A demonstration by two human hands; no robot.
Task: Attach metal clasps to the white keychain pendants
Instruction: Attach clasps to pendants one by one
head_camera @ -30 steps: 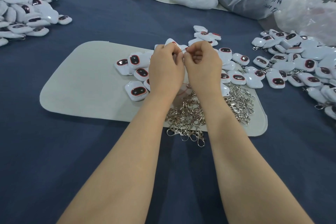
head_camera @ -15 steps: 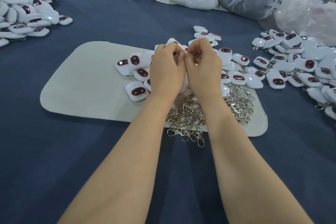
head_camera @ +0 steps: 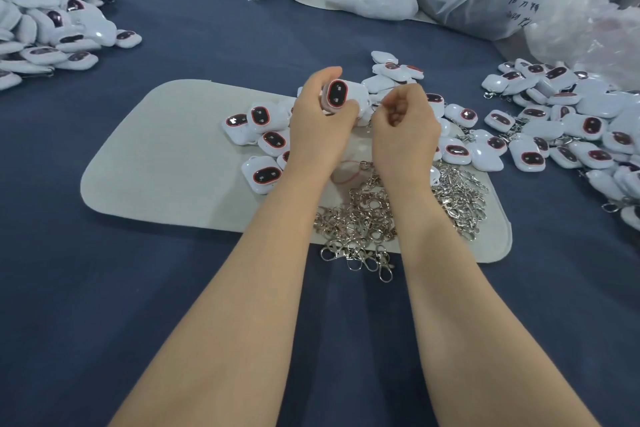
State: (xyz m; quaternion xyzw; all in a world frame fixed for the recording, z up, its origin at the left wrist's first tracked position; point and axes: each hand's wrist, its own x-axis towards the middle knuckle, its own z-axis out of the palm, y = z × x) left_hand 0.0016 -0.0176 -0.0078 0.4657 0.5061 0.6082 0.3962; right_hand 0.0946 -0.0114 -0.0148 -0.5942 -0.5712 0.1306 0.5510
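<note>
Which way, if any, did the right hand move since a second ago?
Yes. The right hand drew rightward, away from the white plastic pendant in the left hand, judged against the pale grey felt mat.

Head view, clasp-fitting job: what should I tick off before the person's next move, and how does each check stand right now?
1. Grip on the piece: ok. The left hand holds a pendant, dark face towards the camera.
2. Clasp in the right hand: cannot tell. Its fingers are curled, but no metal shows plainly.
3. Clasp joined to the held pendant: cannot tell. That spot is hidden by the fingers.
4. Supply of spare clasps: ok, heaped on the mat beneath the wrists.
5. Supply of loose pendants: ok, lying on the mat beside the left hand.
</note>
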